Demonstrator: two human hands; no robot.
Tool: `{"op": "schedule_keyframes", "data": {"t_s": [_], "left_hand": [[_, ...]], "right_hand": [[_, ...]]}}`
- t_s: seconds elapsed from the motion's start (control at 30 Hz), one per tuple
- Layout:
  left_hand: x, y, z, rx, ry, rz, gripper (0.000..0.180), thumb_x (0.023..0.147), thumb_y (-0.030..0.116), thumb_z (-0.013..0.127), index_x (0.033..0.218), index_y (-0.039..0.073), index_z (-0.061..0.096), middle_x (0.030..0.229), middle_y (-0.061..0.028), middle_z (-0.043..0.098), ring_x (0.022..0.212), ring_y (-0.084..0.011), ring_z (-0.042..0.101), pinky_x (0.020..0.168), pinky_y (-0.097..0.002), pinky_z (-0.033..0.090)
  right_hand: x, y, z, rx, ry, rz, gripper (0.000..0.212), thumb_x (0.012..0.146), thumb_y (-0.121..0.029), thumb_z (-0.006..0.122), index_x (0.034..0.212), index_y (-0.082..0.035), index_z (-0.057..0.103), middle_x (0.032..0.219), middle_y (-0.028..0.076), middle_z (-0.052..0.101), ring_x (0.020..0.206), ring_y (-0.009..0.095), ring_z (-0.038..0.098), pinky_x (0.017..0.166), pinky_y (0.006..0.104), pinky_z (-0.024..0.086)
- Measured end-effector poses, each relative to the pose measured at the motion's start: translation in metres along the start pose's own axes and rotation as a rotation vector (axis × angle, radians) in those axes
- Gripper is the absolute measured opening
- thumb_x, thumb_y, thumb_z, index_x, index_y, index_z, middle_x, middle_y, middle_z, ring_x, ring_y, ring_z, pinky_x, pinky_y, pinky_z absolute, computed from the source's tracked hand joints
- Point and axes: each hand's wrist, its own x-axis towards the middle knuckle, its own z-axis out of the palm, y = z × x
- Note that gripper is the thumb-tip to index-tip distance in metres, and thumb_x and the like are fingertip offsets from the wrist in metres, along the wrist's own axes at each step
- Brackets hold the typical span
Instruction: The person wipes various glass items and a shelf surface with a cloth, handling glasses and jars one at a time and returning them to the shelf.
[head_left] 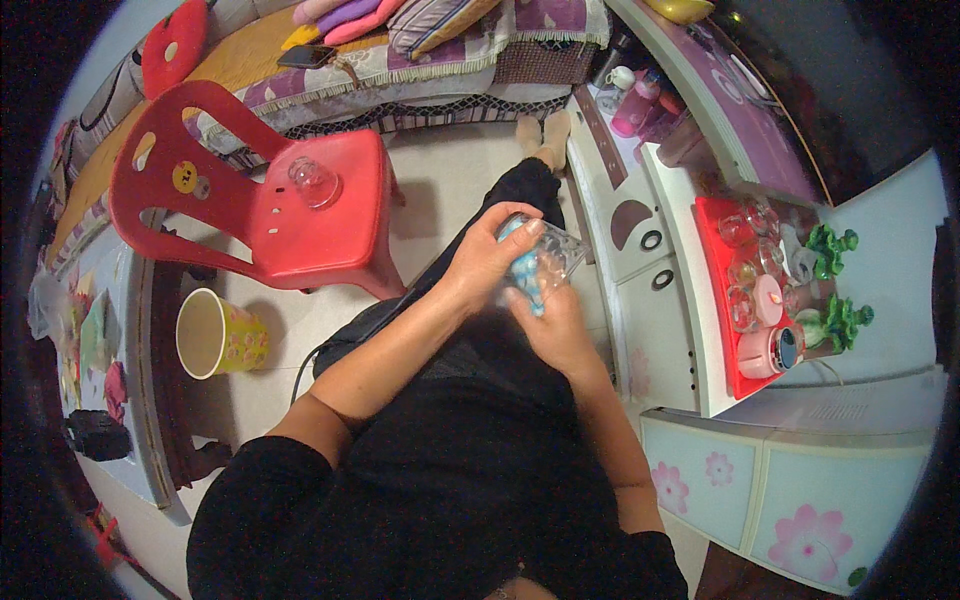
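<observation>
To the right of the red plastic chair (pixel 345 235), we have our left hand (pixel 490 248) closed around a clear glass vessel (pixel 567 254), and our right hand (pixel 552 325) has its grip on a blue-and-white cloth (pixel 526 270) against it. On the chair rests another rounded clear vessel (pixel 317 184).

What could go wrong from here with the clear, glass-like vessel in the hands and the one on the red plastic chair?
The clear, glass-like vessel might slip: the left hand and right hand hold it with blue-and-white, cloth-like material in midair, and the pale hard-looking floor could crack it.

A knock to the red plastic chair could topple or slide the clear, cup-shaped vessel off its seat.
</observation>
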Motion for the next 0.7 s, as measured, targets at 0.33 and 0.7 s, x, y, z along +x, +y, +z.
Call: {"op": "schedule_keyframes", "data": {"t_s": [0.33, 0.7], "left_hand": [[-0.001, 0.013, 0.007, 0.078, -0.033, 0.040, 0.031, 0.084, 0.028, 0.061, 0.106, 0.007, 0.056, 0.089, -0.0027, 0.057, 0.082, -0.0104, 0.054, 0.073, -0.0247, 0.045], [0.001, 0.009, 0.005, -0.061, -0.124, 0.053, 0.045, 0.082, 0.030, 0.062, 0.117, 0.006, 0.048, 0.104, -0.0077, 0.056, 0.095, -0.0164, 0.054, 0.086, -0.0312, 0.044]], "right_hand": [[-0.012, -0.016, 0.003, 0.664, 0.032, 0.316, 0.045, 0.082, -0.020, 0.062, 0.117, 0.002, 0.045, 0.104, 0.008, 0.055, 0.096, 0.017, 0.052, 0.084, 0.0315, 0.043], [-0.004, -0.010, -0.002, 1.061, 0.183, 0.506, 0.032, 0.089, -0.014, 0.050, 0.119, -0.002, 0.047, 0.114, 0.010, 0.053, 0.101, 0.021, 0.055, 0.088, 0.0350, 0.043]]}}
